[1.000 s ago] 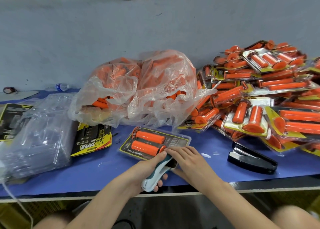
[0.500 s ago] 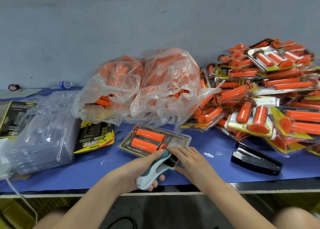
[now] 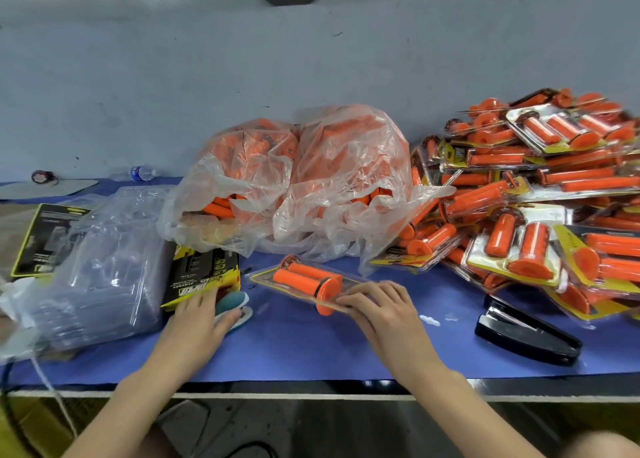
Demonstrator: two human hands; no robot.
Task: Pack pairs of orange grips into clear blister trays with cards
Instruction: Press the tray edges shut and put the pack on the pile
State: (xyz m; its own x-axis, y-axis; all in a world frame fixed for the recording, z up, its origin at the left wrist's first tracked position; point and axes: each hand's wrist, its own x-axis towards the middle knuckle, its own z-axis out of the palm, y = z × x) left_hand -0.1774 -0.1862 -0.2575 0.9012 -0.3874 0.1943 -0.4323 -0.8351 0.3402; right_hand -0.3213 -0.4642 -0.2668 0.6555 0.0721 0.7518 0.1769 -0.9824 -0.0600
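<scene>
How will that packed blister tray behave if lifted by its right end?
Probably flexes: the packed blister tray looks like thin clear plastic. Likely sags at the left end, where both orange grips sit. Its glossy surface may be slippery.

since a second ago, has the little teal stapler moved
Yes. The teal stapler went left, away from the black stapler, and now lies under the left hand beside the yellow card stack.
</scene>
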